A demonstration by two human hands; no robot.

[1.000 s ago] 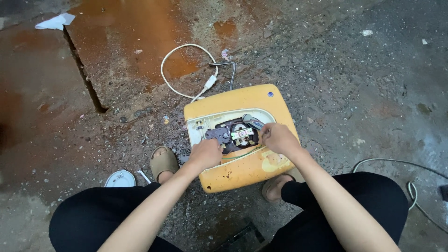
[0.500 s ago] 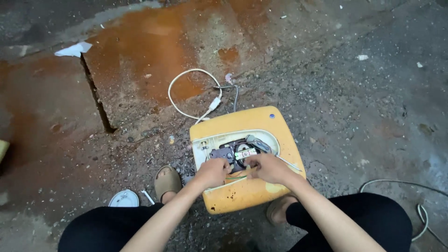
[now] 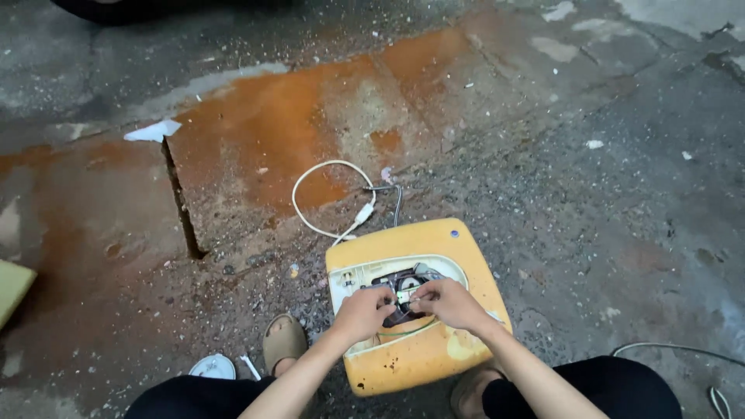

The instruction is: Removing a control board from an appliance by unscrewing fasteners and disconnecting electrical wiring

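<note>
A yellow plastic appliance housing [image 3: 434, 244] lies on the wet concrete between my knees, with an oval opening that shows dark inner parts [image 3: 405, 281]. My left hand [image 3: 362, 311] rests at the opening's left edge, its fingers curled onto the parts inside. My right hand [image 3: 448, 301] reaches in from the right, fingertips pinching something small at the middle. What each hand grips is hidden by the fingers. A white power cord [image 3: 326, 194] loops away from the housing's far side.
My sandalled foot [image 3: 284, 341] stands left of the housing. A white round lid [image 3: 213, 367] lies beside it. A deep crack [image 3: 180, 200] runs through rust-orange wet concrete. A cable [image 3: 683, 353] lies at lower right, a yellow-green edge [image 3: 12, 287] at far left.
The camera has tilted so the housing sits lower in view. My right hand has moved from the housing's right rim into the opening, close to my left hand.
</note>
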